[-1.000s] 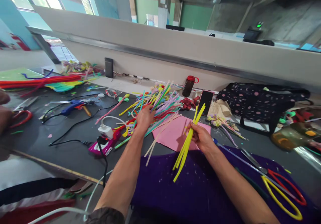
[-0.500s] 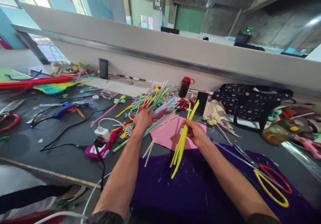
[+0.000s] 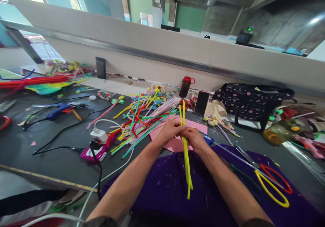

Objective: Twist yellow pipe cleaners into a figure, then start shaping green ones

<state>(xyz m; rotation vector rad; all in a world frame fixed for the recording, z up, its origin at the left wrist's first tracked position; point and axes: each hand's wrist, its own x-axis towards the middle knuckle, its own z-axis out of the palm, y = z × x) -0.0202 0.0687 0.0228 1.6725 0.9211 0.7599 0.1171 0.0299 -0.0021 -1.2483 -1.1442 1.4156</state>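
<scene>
Closest to me on the feed, a purple cloth [image 3: 165,193] covers the near edge of the dark table [image 3: 50,142], and both forearms reach out over it. Above that cloth I have the bundle of yellow pipe cleaners [image 3: 187,166]. Its long axis runs near to far, almost straight down the picture. The near ends hang over the purple cloth, and the far tips point away toward the back wall with a slight lean to the left. The left hand [image 3: 169,130] and the right hand [image 3: 194,139] meet at about the middle of the bundle, both closed around the stems, with the fingers of one touching the other. Just under the hands lies a pink sheet [image 3: 175,145]. To the near right, scissors [image 3: 257,172] with red and yellow handle loops rest on the cloth. Left of the hands sit a white plug [image 3: 99,135] and its cable. Beyond the hands, a loose pile of mixed-colour pipe cleaners [image 3: 147,113] fans out across the table. Farther left is a blue glue gun [image 3: 59,108]. At the far edge I make out a phone [image 3: 201,102], a red-capped bottle [image 3: 184,87] just left of it, and a spotted bag [image 3: 250,103] to the right.
</scene>
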